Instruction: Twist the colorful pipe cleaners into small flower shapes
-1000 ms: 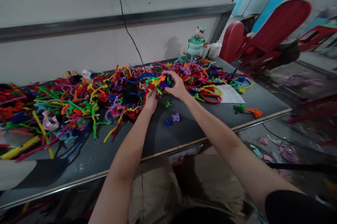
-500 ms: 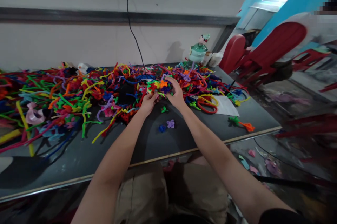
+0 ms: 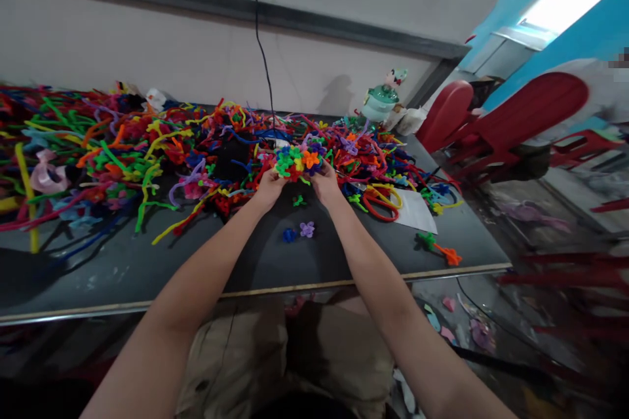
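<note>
Between my two hands is a bunch of pipe-cleaner flowers (image 3: 297,160) in green, yellow, orange, purple and red. My left hand (image 3: 272,184) grips its left side, fingers closed on it. On the right side my right hand (image 3: 324,179) holds it too, with its fingers partly hidden behind the flowers. Just below, on the dark table (image 3: 275,265), lie a small green flower (image 3: 299,200), a purple flower (image 3: 307,229) and a blue flower (image 3: 289,235).
A long heap of coloured pipe cleaners (image 3: 118,150) covers the back of the table. To the right are a white sheet (image 3: 415,212), red and yellow loops (image 3: 381,202) and an orange flower (image 3: 451,256). A green-lidded jar (image 3: 381,103) stands behind. Red chairs (image 3: 531,111) are beyond.
My right hand has come down from the top of the bunch to its right side, so more flowers show. The head view has shifted and tilted a little.
</note>
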{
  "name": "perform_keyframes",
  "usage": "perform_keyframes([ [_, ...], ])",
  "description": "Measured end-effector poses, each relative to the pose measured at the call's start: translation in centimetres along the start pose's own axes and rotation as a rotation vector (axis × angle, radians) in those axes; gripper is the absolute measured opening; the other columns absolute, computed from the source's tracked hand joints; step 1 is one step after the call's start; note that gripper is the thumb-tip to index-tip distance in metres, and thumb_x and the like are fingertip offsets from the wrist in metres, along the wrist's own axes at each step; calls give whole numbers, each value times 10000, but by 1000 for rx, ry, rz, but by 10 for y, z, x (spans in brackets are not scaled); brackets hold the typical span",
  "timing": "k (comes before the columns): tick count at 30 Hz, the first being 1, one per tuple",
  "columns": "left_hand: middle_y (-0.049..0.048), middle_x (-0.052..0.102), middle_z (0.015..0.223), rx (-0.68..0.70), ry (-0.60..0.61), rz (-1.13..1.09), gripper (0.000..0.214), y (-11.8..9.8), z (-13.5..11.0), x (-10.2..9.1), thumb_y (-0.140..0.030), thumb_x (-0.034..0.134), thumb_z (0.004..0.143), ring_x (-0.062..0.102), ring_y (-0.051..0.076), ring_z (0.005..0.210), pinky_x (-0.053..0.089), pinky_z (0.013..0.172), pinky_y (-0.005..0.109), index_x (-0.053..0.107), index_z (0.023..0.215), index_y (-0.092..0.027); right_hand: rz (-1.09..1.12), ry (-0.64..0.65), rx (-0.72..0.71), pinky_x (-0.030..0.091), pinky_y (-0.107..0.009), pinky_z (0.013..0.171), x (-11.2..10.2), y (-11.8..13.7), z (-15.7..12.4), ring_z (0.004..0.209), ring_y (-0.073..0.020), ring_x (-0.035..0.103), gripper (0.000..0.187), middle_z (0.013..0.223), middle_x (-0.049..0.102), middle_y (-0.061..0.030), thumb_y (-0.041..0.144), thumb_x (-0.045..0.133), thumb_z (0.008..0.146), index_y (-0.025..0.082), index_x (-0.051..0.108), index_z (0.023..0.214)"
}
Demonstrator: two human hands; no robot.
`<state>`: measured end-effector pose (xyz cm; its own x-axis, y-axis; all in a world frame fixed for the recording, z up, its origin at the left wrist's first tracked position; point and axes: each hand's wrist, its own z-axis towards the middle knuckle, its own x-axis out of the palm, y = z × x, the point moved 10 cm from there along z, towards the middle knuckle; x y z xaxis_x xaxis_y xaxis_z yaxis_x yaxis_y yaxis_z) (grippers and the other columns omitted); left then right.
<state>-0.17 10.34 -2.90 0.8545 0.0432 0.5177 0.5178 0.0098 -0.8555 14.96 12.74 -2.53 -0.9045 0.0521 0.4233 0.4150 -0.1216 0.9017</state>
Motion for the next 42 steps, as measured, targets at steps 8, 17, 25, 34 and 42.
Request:
perform_keyframes([
  [8, 1, 686, 698, -166, 26, -154, 104, -2, -11, 11, -137, 767, 759, 643, 114, 674, 506, 645, 235, 687, 700, -167, 52, -36, 35, 579, -338, 768, -19, 13, 8, 781, -169, 659, 293, 984, 718, -35, 515, 645, 721, 257, 563, 833],
  [17, -16, 642, 608, -132, -11, -107, 184, -3, -6, 7, -155, 826, 702, 572, 78, 550, 470, 586, 209, 660, 624, -142, -44, 60, -65, 577, -341, 714, 24, 20, -5, 752, -190, 662, 511, 772, 686, 18, 455, 862, 476, 270, 605, 877],
  [25, -20, 632, 569, -72, 36, -3, 273, 4, 2, 4, -331, 860, 657, 581, 99, 566, 510, 617, 231, 660, 586, -159, -72, -11, -118, 582, -319, 810, 25, 19, -2, 862, -191, 699, 622, 799, 709, 27, 389, 884, 489, 263, 622, 1039],
  [34, -21, 632, 590, -76, 30, -15, 223, 7, -1, 3, -240, 863, 635, 573, 94, 595, 480, 624, 232, 672, 566, -148, -154, 74, -19, 589, -325, 690, 26, 13, 6, 747, -208, 705, 581, 717, 709, 22, 358, 916, 409, 223, 653, 910],
  [42, 3, 703, 651, 0, -7, 39, 270, 1, 1, -1, -278, 925, 487, 611, 116, 635, 477, 724, 267, 729, 617, -145, -303, 152, -70, 567, -371, 769, 32, 18, -1, 810, -254, 706, 552, 723, 719, -29, 503, 882, 402, 184, 669, 799],
])
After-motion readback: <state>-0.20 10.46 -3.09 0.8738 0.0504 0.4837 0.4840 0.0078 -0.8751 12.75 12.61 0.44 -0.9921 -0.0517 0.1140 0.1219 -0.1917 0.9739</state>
